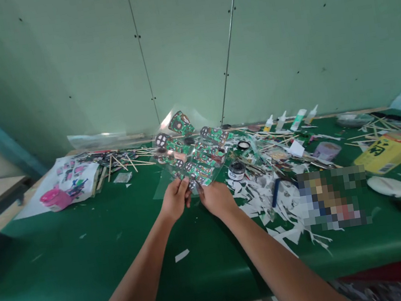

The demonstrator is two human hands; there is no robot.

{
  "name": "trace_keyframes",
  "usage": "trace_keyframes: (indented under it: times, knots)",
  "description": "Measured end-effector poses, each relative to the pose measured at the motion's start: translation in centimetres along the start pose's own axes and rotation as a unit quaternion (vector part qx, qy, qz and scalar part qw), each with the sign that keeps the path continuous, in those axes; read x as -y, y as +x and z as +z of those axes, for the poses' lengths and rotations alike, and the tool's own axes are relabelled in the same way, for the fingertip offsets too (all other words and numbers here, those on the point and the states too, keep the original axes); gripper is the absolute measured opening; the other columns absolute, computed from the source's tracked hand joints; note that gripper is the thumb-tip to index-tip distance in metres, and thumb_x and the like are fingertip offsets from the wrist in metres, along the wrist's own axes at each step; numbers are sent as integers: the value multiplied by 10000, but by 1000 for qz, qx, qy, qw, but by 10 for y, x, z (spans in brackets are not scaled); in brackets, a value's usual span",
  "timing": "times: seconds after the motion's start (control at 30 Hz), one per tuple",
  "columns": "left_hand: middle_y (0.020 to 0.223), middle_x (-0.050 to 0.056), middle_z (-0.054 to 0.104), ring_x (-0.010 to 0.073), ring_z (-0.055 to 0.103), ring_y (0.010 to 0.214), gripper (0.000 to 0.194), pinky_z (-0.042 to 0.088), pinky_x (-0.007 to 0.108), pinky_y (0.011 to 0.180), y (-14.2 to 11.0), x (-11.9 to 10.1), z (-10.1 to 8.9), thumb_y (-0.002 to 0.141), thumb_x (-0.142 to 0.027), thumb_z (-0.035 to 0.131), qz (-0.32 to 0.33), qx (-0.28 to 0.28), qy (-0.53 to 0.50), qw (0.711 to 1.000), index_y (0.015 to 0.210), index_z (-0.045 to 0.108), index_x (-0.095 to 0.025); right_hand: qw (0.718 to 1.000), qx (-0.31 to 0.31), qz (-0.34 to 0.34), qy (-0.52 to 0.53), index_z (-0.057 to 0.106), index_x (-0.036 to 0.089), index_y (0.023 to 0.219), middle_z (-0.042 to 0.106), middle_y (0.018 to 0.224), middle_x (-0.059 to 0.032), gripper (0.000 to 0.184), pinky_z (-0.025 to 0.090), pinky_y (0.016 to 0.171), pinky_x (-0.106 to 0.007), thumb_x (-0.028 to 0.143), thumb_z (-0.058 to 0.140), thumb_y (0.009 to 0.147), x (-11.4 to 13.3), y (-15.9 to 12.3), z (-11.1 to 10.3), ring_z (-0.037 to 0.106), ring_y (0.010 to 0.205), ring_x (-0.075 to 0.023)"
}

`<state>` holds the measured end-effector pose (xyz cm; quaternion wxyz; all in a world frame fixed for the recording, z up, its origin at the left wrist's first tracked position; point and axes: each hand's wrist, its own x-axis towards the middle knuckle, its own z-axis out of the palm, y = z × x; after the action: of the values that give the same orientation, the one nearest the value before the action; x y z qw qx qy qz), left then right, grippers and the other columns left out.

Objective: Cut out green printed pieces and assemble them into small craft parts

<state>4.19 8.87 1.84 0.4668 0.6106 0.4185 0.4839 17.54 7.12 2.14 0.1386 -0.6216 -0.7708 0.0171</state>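
Both hands hold up a clear plastic sheet (207,155) with green, brown and white printed figure pieces on it. My left hand (173,199) pinches its lower left edge between thumb and fingers. At the lower right edge, my right hand (218,198) grips the same sheet, its fingers partly hidden behind it. The sheet is tilted upright above the green tabletop (87,253). Just right of it stands a small dark jar (236,170) with a pale label.
White paper scraps (261,202) spread right of my hands, with small glue bottles (298,119) behind. A yellow packet (389,152) and a white oval object (388,186) lie farther right. At left are a pink container (55,199), a printed sheet (71,172) and thin wooden sticks (129,160).
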Motion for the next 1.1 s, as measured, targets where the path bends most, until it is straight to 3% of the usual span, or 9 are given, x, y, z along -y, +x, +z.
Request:
trace_keyframes:
  times: [0.23,0.5,0.73,1.1]
  knots:
    - [436,-100,379,61,431,312,456,341,201,355,0,0,-1,784,-552,576,-10,-1,-9,1000,583,362,-204,998,-8,-26,57,644,185,1122,717,991,-104,367,437,735,-279,260,315,977,-1,1,0,668,879,-225]
    - [438,-99,368,69,441,321,439,381,214,375,2,5,3,792,-549,552,-29,-5,-40,999,586,377,-204,1000,-3,1,9,685,181,1042,724,944,-131,375,440,708,-286,291,334,973,-2,1,1,677,881,-244]
    - [436,-101,349,74,424,321,446,421,234,388,3,9,6,773,-564,560,-41,0,-62,997,578,376,-207,999,8,2,49,665,172,1058,723,972,-110,339,420,709,-267,279,355,974,-1,0,-5,669,873,-217]
    - [449,-103,372,74,428,329,421,442,235,386,3,15,9,745,-548,595,-44,-44,-71,996,606,393,-206,1000,-6,30,-2,673,192,971,721,877,-107,290,410,639,-280,264,394,934,-2,0,4,675,785,-222]
